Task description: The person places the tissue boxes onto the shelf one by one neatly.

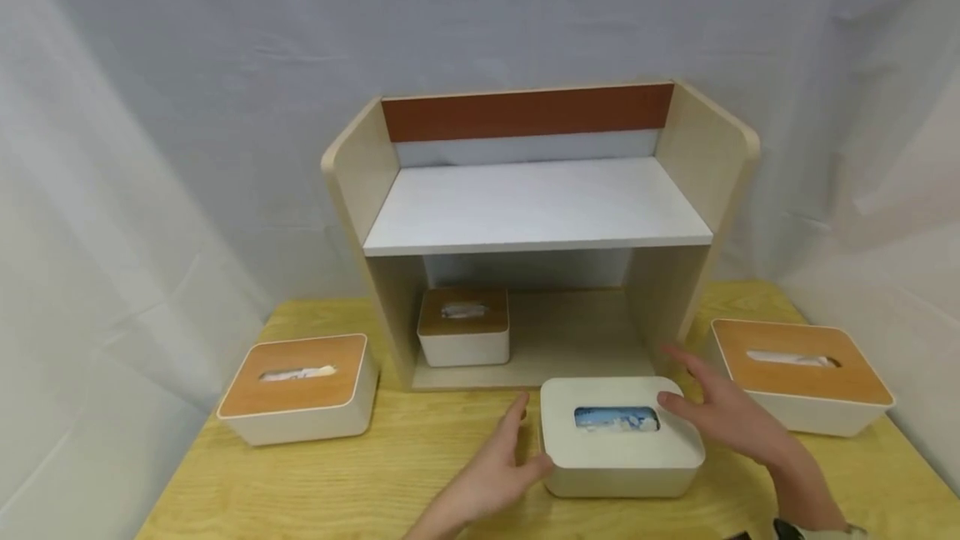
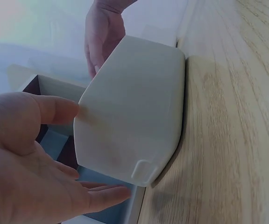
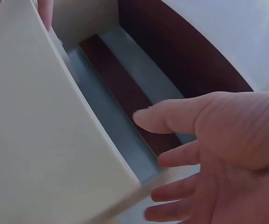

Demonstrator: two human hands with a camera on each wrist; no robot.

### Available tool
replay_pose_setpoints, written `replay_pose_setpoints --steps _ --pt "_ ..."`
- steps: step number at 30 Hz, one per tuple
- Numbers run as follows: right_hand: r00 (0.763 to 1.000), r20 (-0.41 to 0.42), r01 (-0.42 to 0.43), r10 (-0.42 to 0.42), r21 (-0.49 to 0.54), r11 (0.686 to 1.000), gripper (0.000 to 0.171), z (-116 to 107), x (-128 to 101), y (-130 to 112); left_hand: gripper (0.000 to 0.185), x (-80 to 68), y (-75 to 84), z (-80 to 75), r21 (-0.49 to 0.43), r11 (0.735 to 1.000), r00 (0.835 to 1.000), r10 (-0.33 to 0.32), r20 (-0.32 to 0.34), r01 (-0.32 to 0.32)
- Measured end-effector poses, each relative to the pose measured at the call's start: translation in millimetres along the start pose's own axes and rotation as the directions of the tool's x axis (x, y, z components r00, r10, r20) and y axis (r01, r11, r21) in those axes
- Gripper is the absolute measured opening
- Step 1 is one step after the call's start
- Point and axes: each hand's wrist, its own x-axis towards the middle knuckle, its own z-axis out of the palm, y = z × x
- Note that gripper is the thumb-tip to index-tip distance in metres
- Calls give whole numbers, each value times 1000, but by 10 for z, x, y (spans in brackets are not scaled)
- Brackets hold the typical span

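Note:
A white tissue box (image 1: 619, 440) with a white lid and a blue-printed slot stands on the wooden table (image 1: 390, 473), just in front of the shelf. My left hand (image 1: 528, 437) is beside the box's left end, fingers straight, thumb at its lower left corner. The right hand (image 1: 693, 390) hovers at the box's right end, fingers spread, thumb tip on the lid's right edge. In the left wrist view my open palm (image 2: 36, 163) faces the box's end wall (image 2: 130, 112). From the right wrist, the open hand (image 3: 218, 140) is seen just off the box (image 3: 41, 130).
A two-level wooden shelf unit (image 1: 536, 215) stands behind, its white upper board bare. A small wood-lidded tissue box (image 1: 463, 327) sits in the lower compartment's left. Larger wood-lidded boxes stand at the left (image 1: 300, 386) and right (image 1: 802, 373). White cloth hangs all round.

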Motion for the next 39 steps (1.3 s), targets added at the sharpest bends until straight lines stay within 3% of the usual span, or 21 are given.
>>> replay_pose_setpoints --steps 7,14,17,24,31,39 --pt "985 168 -61 46 84 995 82 -123 -15 207 89 17 -4 37 -6 1000 999 -6 34 6" --pt "925 377 -45 -44 222 974 78 -126 -54 388 84 31 -69 82 -52 999 995 20 95 -15" --pt "904 427 -117 -15 281 953 86 -114 -64 415 82 32 -83 81 -77 997 993 23 118 -14" --pt "878 476 -217 56 291 932 102 -111 -40 380 82 45 -88 79 -118 993 992 20 126 -5" --pt "903 429 -104 -31 290 951 101 -97 -28 368 82 41 -96 73 -187 982 989 41 139 -14" --pt "929 363 -6 -73 213 977 119 -74 -29 305 82 82 -91 42 -155 987 995 51 89 -37"
